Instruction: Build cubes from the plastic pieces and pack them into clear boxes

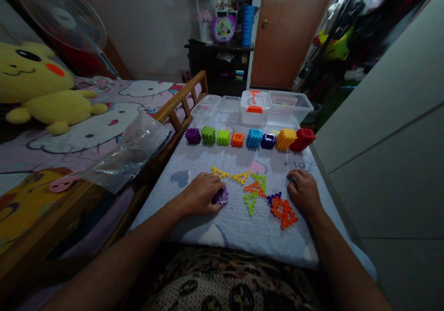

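Purple piece (224, 197) at my left hand (204, 193), gripped between thumb and fingers.
It looks like light, stiff plastic, best pinched by its notched edges; orange pieces (288, 218) lie just left of my right hand (304, 191), curled on the counter (249, 237); whether that holds anything, I cannot tell.

The room is a bit dark. At the far end is a pale wall (145, 28) and a brown door (286, 42) with a round knob (264, 23). Left of the door is a low black shelf (208, 65). On the left is a bed (114, 119) with a wooden rail (171, 113) and a big fan (64, 19). A tall, pale cupboard (391, 135) is on the right. A bluish cloth (249, 248) covers the counter (176, 232).
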The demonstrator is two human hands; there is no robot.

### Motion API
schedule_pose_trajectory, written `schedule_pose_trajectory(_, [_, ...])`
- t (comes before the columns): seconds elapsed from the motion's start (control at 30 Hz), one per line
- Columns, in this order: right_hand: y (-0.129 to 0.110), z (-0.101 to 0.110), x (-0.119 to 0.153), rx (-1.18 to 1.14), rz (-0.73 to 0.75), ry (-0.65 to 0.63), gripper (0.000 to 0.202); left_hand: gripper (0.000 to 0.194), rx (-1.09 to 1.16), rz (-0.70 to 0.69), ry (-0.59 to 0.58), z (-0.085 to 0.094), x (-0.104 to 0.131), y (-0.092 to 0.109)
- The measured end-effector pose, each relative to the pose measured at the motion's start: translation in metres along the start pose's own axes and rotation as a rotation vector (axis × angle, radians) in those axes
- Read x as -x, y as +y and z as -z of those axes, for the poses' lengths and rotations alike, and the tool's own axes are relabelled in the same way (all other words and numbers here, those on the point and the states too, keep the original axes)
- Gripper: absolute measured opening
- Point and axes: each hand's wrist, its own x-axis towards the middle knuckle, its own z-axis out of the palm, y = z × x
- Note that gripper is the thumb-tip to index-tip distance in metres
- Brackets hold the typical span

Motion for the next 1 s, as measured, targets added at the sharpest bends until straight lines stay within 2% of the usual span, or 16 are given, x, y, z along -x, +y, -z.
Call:
schedule_pose_trajectory(0.1, [0.002, -0.001, 0.000, 0.002, 0.010, 0.000, 0.019, 0.044, 0.039, 0.041, 0.098, 0.016, 0.001, -0.024])
schedule_pose_trajectory(0.27, [0.008, -0.005, 0.000, 0.009, 0.036, 0.018, 0.017, 0.046, 0.036, 0.220, 0.338, 0.056, -0.007, -0.102])
schedule_pose_trajectory(0.37, [0.011, -0.007, 0.000, 0.002, 0.046, 0.026, 0.017, 0.052, -0.033, 0.332, 0.343, 0.074, -0.023, -0.148])
schedule_pose_trajectory(0.47, [0.011, -0.008, 0.001, -0.011, 0.043, 0.027, 0.017, 0.058, -0.100, 0.417, 0.274, 0.081, -0.044, -0.179])
schedule_pose_trajectory(0.57, [0.011, -0.009, 0.001, -0.021, 0.038, 0.030, 0.017, 0.058, -0.153, 0.431, 0.174, 0.080, -0.064, -0.196])
schedule_pose_trajectory(0.7, [0.012, -0.009, 0.001, -0.032, 0.039, 0.031, 0.017, 0.056, -0.207, 0.427, 0.088, 0.079, -0.079, -0.209])
schedule_pose_trajectory(0.87, [0.011, -0.008, 0.001, -0.036, 0.023, 0.023, 0.017, 0.056, -0.235, 0.395, 0.013, 0.082, -0.084, -0.216])
schedule_pose_trajectory(1.0, [0.008, -0.007, 0.001, -0.032, 0.010, 0.010, 0.017, 0.056, -0.227, 0.355, 0.022, 0.085, -0.083, -0.218])
